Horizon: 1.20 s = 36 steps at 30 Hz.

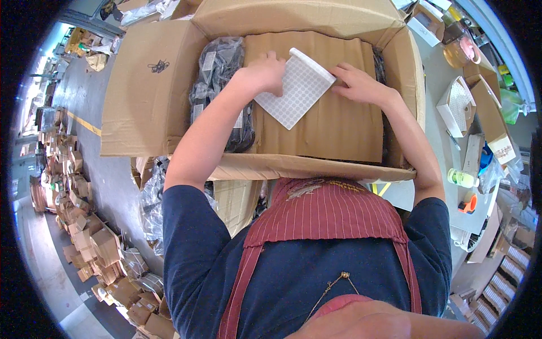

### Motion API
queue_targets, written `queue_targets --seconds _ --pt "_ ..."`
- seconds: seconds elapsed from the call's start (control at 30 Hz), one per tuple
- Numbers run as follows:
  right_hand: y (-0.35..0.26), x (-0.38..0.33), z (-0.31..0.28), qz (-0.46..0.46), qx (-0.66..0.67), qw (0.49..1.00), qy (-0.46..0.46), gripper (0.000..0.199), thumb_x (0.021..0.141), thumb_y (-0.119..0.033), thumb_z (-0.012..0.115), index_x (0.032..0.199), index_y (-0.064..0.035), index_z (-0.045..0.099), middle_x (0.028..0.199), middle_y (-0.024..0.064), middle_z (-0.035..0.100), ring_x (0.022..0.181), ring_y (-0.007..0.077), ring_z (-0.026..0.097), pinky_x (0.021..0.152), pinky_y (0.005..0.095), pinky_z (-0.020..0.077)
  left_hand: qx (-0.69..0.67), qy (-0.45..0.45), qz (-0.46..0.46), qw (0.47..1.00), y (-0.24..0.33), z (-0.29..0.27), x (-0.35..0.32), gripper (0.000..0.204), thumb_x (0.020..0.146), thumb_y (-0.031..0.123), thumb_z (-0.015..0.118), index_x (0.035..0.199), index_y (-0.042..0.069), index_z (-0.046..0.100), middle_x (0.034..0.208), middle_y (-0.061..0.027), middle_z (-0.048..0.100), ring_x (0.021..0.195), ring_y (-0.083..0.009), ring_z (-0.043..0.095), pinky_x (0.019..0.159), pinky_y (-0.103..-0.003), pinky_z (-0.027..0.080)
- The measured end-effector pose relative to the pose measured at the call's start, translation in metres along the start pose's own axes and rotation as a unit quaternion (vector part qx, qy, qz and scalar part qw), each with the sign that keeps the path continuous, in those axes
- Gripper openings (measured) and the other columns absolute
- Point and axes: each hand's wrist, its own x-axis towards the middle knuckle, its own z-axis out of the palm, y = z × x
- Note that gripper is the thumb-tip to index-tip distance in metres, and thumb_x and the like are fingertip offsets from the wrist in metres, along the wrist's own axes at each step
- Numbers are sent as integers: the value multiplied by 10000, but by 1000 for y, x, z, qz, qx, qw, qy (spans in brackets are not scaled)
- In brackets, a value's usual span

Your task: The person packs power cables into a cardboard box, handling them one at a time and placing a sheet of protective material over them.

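A white sheet of small round stickers (296, 95) lies slanted over a brown cardboard sheet (339, 127) inside a large open carton (248, 168). Its far edge is curled into a roll. My left hand (266, 73) is closed on the sheet's left edge, the fingers bent and partly hidden. At the right end of the roll, my right hand (359, 85) has its thumb and fingertips around the corner. Black items in clear plastic bags (217, 73) are packed along the carton's left side, with labels on them.
A carton flap (144, 90) folds out to the left. On the right, a grey table (432, 90) carries a white box (456, 106), a bottle (463, 178) and an orange tape dispenser (467, 203). Many cardboard boxes (104, 246) are piled on the floor at left.
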Motion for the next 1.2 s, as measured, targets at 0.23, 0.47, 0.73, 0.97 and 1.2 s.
queue_targets --seconds 0.23,0.47,0.73,0.97,1.2 --pt "-6 -1 -6 4 17 1000 -13 429 885 -205 581 1262 -6 529 1176 206 550 1121 365 536 957 419 453 21 -14 28 999 4 2 6 561 701 120 708 1222 -23 555 1306 -234 477 1249 -371 461 1001 -443 463" --pt "-5 -1 -5 21 36 999 10 462 894 -188 584 1295 16 481 1165 227 565 1094 373 560 939 425 463 -7 4 78 997 1 -6 2 650 696 288 783 1183 -54 522 1167 -243 533 1169 -394 508 977 -450 461" --pt "-5 0 -3 18 40 998 34 532 885 -178 602 1341 20 413 1168 259 579 1089 384 575 926 431 470 -31 63 92 993 1 13 9 713 673 293 812 1172 -92 478 1185 -284 532 1161 -403 522 980 -431 458" --pt "-4 0 -4 22 48 998 33 476 867 -132 593 1300 16 462 1160 244 586 1080 379 580 922 428 472 -57 27 86 994 -4 6 11 485 742 189 720 1130 -34 531 978 -258 639 954 -403 631 867 -464 510" --pt "0 1 -4 -3 32 999 41 435 855 -80 558 1278 -8 489 1132 236 591 1073 376 575 919 423 471 -29 73 112 991 0 4 14 227 809 197 629 920 0 643 909 -229 671 904 -397 650 767 -479 510"
